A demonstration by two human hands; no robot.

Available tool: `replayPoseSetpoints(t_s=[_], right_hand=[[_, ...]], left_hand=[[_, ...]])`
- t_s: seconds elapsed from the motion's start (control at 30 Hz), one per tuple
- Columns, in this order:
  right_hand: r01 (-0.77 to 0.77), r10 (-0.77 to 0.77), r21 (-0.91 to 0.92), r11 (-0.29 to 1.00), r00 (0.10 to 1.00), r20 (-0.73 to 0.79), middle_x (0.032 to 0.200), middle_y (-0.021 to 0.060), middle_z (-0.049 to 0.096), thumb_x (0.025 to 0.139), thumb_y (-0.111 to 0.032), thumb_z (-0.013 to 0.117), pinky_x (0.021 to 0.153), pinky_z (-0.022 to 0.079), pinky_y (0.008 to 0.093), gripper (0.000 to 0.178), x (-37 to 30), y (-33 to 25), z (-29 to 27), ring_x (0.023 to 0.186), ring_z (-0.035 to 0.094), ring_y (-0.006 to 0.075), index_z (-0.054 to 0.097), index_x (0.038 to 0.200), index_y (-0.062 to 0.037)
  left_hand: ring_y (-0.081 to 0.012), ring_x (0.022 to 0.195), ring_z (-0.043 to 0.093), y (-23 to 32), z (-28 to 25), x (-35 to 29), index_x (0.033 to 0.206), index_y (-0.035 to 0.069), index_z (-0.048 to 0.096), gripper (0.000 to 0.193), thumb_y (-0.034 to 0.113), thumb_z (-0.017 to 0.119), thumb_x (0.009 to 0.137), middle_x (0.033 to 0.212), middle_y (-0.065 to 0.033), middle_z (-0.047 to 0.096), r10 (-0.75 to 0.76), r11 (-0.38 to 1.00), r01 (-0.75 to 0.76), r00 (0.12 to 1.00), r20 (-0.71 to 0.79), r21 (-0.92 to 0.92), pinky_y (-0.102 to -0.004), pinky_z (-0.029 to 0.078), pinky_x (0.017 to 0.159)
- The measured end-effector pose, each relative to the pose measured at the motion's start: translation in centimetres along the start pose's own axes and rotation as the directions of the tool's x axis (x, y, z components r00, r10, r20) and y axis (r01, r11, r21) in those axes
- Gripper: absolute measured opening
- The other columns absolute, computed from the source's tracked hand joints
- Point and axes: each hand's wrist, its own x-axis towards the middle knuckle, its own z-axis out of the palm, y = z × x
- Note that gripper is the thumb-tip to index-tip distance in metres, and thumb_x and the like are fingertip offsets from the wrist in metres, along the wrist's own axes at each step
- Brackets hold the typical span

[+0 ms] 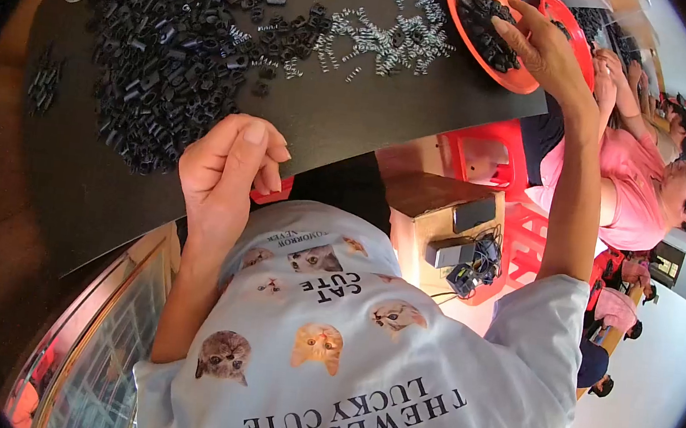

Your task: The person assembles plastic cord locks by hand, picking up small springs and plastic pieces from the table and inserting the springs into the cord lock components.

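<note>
My left hand is closed near the table's front edge, thumb pressed against curled fingers; what it holds, if anything, is hidden. It is beside a large heap of small black plastic parts. My right hand reaches over an orange-red plate at the far right, thumb and forefinger apart above a pile of dark pieces. Nothing shows between those fingers. Between the heap and the plate, small metal coil springs are scattered on the dark table.
A second red plate stands right of the first. A small group of dark pieces sits at the table's left. Below the table are a cardboard box with black adapters and cables, and red stools. A person in pink sits at right.
</note>
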Motion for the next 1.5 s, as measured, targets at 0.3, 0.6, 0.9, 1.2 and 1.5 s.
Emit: replayPoseSetpoints(t_s=[0.3, 0.6, 0.9, 1.2, 1.5], right_hand=[[0.042, -0.052, 0.125, 0.991, 0.996, 0.077, 0.095, 0.0121, 0.062, 0.092, -0.017, 0.061, 0.072, 0.048, 0.0335, 0.026, -0.2, 2.3, 2.4, 0.083, 0.062, 0.0234, 0.061, 0.114, -0.0042], [0.052, -0.054, -0.058, 0.997, 0.998, -0.025, 0.103, 0.0127, 0.063, 0.09, -0.014, 0.06, 0.074, 0.049, 0.0375, 0.026, 2.2, -2.4, 1.4, 0.086, 0.062, 0.0318, 0.061, 0.115, -0.0059], [0.348, -0.365, 0.264, 0.9, 0.931, 0.014, 0.096, 0.0099, 0.056, 0.08, -0.029, 0.069, 0.072, 0.052, 0.0396, 0.036, 4.2, -17.7, 5.3, 0.09, 0.06, 0.0301, 0.064, 0.109, -0.0087], [0.329, -0.349, 0.205, 0.922, 0.935, 0.067, 0.097, 0.011, 0.056, 0.079, -0.021, 0.068, 0.076, 0.052, 0.0403, 0.029, 6.3, -18.1, 7.1, 0.094, 0.06, 0.0299, 0.065, 0.105, -0.008], [0.519, -0.537, 0.18, 0.836, 0.84, 0.073, 0.085, 0.0108, 0.054, 0.074, -0.008, 0.061, 0.063, 0.054, 0.0407, 0.011, 6.7, -22.1, 7.5, 0.084, 0.062, 0.0297, 0.057, 0.081, -0.0015]], left_hand=[[-0.0041, 0.055, 0.048, -0.1, 0.2, 0.0, 0.083, -0.003, 0.061, 0.024, 0.012, 0.049, 0.099, 0.075, -0.0032, 0.06, 0.043, 0.998, -0.044, 0.999, 0.025, 0.042, -0.0189, 0.039, 0.05], [-0.0064, 0.052, 0.046, -0.6, 0.2, -0.2, 0.079, -0.003, 0.06, 0.018, 0.006, 0.055, 0.093, 0.065, -0.0024, 0.055, 0.101, 0.98, -0.115, 0.991, 0.091, 0.166, -0.0234, 0.037, 0.049], [-0.024, 0.053, 0.047, -1.2, 0.5, -0.3, 0.074, -0.002, 0.054, 0.015, 0.001, 0.06, 0.087, 0.063, -0.01, 0.048, 0.374, 0.842, -0.431, 0.9, 0.224, 0.325, -0.0342, 0.038, 0.049], [-0.0309, 0.055, 0.05, -1.2, 0.8, -0.4, 0.07, 0.0, 0.05, 0.019, 0.001, 0.061, 0.086, 0.063, -0.0126, 0.049, 0.41, 0.805, -0.465, 0.885, 0.221, 0.37, -0.0386, 0.04, 0.049], [-0.0319, 0.055, 0.048, -1.1, 0.5, -0.2, 0.07, -0.001, 0.048, 0.021, 0.002, 0.06, 0.087, 0.063, -0.0133, 0.048, 0.409, 0.803, -0.468, 0.883, 0.229, 0.37, -0.0396, 0.039, 0.05]])
